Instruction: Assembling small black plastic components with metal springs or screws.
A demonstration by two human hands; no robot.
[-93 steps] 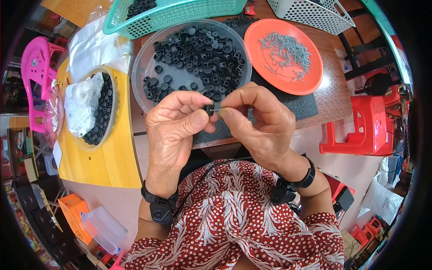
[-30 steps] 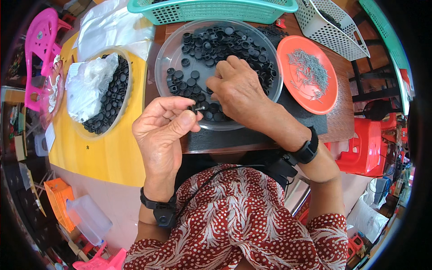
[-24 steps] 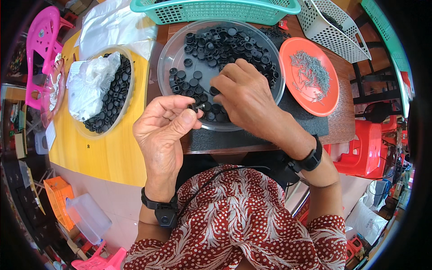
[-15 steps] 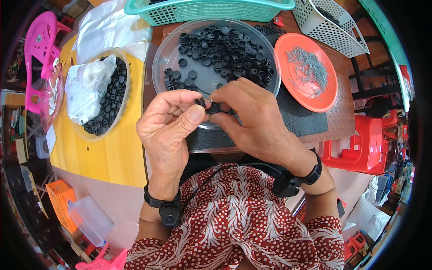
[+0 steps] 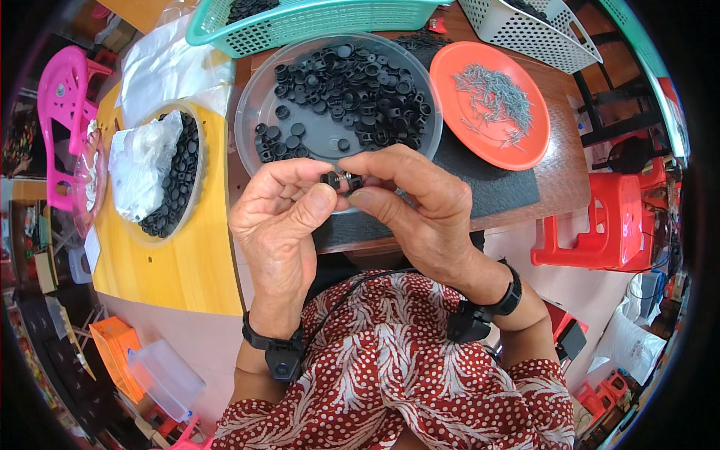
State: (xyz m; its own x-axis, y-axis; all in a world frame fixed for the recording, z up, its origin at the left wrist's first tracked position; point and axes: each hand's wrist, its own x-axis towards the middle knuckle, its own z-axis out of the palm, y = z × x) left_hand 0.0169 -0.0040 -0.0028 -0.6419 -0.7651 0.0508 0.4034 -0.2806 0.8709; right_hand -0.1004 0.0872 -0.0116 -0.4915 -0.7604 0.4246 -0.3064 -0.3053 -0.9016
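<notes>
In front of my chest, my left hand [image 5: 279, 217] pinches a small round black plastic piece [image 5: 328, 179] between thumb and fingers. My right hand [image 5: 424, 199] grips a second black plastic piece [image 5: 354, 183] by its fingertips, facing the first. Between the two pieces shows a short metal spring [image 5: 341, 181]; whether it is seated in either is too small to tell. Just beyond my hands stands a clear round tub [image 5: 246, 124] with many loose black caps and ring-shaped parts [image 5: 382, 97]. To its right, an orange-red plate [image 5: 450, 120] bears a heap of thin silver metal pieces [image 5: 499, 101].
At left, a yellow table [image 5: 180, 274] carries an oval clear tub [image 5: 202, 176] of black parts, partly covered by a plastic bag [image 5: 146, 161]. A teal basket [image 5: 315, 30] and a white basket [image 5: 517, 34] stand at the far edge. A red stool [image 5: 600, 225] is at right.
My right fingers now show a black piece brought up to the spring and the left-hand piece. The whole view has shifted slightly, with the tub and plate further left.
</notes>
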